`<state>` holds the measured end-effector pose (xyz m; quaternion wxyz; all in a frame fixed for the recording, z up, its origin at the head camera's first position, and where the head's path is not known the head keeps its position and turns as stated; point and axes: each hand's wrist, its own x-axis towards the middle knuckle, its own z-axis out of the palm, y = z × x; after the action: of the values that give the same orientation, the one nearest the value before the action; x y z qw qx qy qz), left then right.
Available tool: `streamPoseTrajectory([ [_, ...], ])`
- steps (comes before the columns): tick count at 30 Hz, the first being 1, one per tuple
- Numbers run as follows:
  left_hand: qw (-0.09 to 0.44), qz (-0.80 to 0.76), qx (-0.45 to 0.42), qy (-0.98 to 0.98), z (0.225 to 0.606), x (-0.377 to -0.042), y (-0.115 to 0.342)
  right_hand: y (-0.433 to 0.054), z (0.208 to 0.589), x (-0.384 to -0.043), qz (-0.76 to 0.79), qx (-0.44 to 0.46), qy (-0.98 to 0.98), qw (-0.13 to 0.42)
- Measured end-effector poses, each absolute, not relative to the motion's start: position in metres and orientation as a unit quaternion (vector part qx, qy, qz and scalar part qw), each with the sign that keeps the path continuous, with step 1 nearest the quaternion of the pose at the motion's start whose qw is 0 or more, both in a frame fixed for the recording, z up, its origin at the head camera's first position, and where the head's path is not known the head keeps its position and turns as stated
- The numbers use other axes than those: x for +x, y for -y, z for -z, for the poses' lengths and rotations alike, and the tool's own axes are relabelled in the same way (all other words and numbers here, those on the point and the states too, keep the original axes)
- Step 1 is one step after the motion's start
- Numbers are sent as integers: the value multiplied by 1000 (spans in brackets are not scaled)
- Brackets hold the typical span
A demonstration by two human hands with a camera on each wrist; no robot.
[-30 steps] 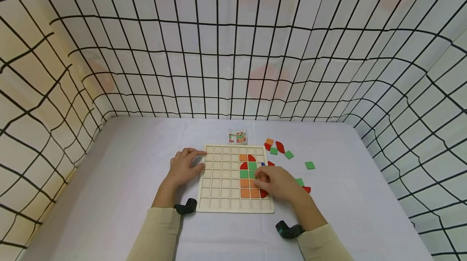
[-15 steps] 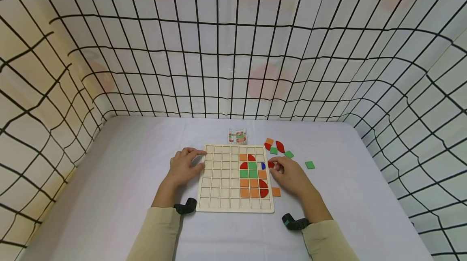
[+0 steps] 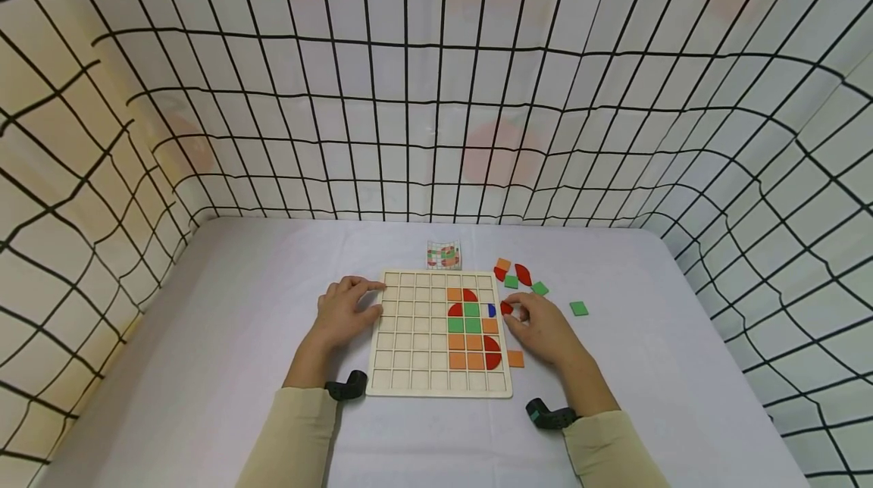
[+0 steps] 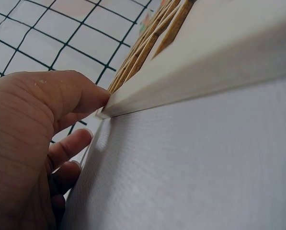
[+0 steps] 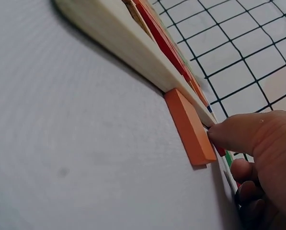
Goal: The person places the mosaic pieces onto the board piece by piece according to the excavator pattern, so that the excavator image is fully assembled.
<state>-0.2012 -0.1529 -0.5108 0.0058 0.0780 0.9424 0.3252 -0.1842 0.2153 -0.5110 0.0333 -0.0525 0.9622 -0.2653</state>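
A pale wooden grid board (image 3: 414,340) lies on the table, with orange, green, red and blue pieces in its right-hand cells. My left hand (image 3: 344,315) rests at the board's left edge, fingers relaxed; in the left wrist view its thumb (image 4: 92,97) touches the edge near the corner. Just off the right edge, my right hand (image 3: 542,326) pinches a red curved-edged piece (image 3: 506,308) between thumb and index finger. An orange square tile (image 3: 516,359) lies beside the board below that hand; the right wrist view shows this orange tile (image 5: 188,127) against the board's side.
A small patterned card (image 3: 444,255) stands behind the board. Loose pieces lie at the back right, among them a red leaf-shaped piece (image 3: 523,274) and a green square (image 3: 579,308). Black wire mesh (image 3: 436,101) surrounds the table's back and sides.
My right hand has moved right, off the board to the red piece, uncovering an orange tile in a right-hand cell and the loose orange tile. My left hand stays put.
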Motion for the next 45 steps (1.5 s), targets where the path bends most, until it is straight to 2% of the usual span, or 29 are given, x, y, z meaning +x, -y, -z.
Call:
streamPoseTrajectory([
  [8, 12, -325, 79, -942, 509, -201, 155, -211, 510, -186, 248, -61, -966, 39],
  [21, 11, -329, 78, -941, 509, -200, 155, -218, 500, -183, 257, 8, -964, 68],
  [45, 3, -327, 83, -942, 510, -200, 154, -225, 493, -183, 251, -29, -964, 80],
])
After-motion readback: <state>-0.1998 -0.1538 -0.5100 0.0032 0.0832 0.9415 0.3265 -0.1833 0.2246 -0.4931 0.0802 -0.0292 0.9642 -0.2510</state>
